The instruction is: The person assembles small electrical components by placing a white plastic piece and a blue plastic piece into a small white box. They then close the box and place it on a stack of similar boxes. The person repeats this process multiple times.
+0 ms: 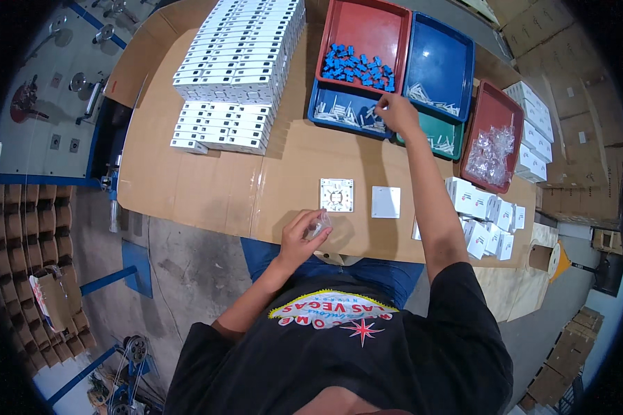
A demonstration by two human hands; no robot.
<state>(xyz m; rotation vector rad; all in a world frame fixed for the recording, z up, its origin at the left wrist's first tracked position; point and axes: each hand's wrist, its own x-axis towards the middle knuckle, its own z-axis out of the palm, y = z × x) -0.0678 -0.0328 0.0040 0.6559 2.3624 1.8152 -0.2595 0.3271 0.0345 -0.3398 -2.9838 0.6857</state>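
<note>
My left hand [300,235] is closed around a small clear plastic bag [320,223] near the table's front edge. My right hand [396,112] reaches far forward over a blue tray [325,116] of small white parts, fingers pinched at its right end; whether it holds a part I cannot tell. Between the hands, an open white square box base [336,194] and a plain white square lid [385,202] lie flat on the cardboard-covered table [214,187].
A red tray [367,31] holds blue clips [358,67]; another blue tray [439,62] and a green tray [444,137] hold white parts. A dark red tray [495,111] holds clear bags. Stacked white boxes [239,69] stand at the back left, small white cartons [484,214] at the right.
</note>
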